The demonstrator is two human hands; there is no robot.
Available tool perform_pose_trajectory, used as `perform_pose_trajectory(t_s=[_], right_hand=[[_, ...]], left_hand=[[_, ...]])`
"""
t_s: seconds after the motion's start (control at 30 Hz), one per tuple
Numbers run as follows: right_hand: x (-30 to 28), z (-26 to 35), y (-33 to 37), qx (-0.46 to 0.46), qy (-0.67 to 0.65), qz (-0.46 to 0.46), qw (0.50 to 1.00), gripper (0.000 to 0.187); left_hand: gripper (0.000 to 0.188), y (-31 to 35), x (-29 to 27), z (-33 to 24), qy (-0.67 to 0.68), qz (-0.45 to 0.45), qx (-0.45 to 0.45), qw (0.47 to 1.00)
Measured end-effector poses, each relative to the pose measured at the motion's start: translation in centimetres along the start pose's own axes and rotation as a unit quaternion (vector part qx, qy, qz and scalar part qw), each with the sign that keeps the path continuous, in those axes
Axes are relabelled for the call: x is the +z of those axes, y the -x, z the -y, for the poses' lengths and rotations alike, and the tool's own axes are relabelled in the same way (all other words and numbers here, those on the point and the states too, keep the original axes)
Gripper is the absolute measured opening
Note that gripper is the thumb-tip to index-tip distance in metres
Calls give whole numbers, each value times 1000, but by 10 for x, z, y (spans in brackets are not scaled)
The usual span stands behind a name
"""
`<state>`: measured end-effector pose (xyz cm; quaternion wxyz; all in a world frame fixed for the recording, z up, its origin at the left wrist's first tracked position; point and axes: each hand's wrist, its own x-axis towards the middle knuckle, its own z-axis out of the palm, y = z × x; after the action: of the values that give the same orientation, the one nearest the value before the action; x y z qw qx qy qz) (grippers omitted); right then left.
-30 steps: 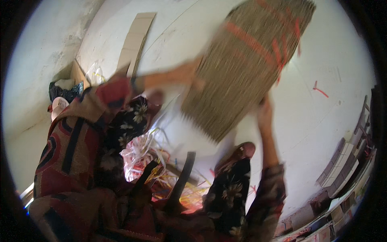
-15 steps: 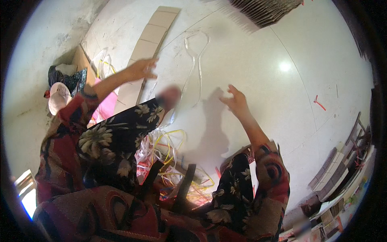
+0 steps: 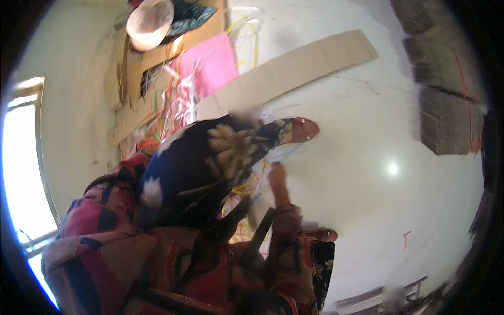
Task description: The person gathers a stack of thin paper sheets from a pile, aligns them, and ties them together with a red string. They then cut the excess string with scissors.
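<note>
My right hand (image 3: 277,174) reaches down to the floor beside my left shoe (image 3: 304,130). Its fingers are small and blurred, so their grip does not show. A clear plastic strap (image 3: 286,153) lies curved between that hand and the shoe. My left hand does not show; its sleeve (image 3: 134,167) runs behind my raised left thigh in dark flowered trousers (image 3: 226,152). Past the leg, a long flat cardboard strip (image 3: 315,63) rests on the floor.
A pink sheet (image 3: 210,65) and tangled coloured straps (image 3: 181,102) lie at the left, near a pale hat (image 3: 150,23). Stacked cardboard (image 3: 446,121) stands at the far right. A red strap scrap (image 3: 406,240) is on the floor, with my right shoe (image 3: 323,234) nearer.
The view has swung left, and the cardboard strip now lies more crosswise. My right hand has come inward and down beside the left shoe. My left hand has gone out of sight.
</note>
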<state>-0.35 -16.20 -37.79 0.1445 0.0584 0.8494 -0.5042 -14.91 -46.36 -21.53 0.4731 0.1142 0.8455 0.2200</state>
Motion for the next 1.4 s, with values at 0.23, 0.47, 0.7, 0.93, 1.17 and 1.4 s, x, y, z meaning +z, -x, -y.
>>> perform_pose_trajectory(t_s=[0.23, 0.47, 0.7, 0.93, 1.17, 1.4], right_hand=[[27, 35, 67, -80, 54, 178, 979, 26], [-120, 36, 52, -36, 116, 29, 992, 30], [-185, 135, 49, 187, -187, -161, 951, 18], [-190, 206, 62, 236, -192, -164, 939, 44], [-192, 216, 88, 227, -169, -167, 944, 40], [-192, 245, 125, 302, -183, -183, 917, 27]], left_hand=[[31, 144, 23, 70, 89, -136, -78, 984], [19, 185, 38, 174, 214, -349, -140, 901], [21, 156, 28, 198, 147, -523, -90, 835], [37, 124, 9, 208, 125, -508, -8, 852], [42, 46, 34, 302, -16, -414, -95, 905], [36, 23, 35, 310, 3, -398, -104, 911]])
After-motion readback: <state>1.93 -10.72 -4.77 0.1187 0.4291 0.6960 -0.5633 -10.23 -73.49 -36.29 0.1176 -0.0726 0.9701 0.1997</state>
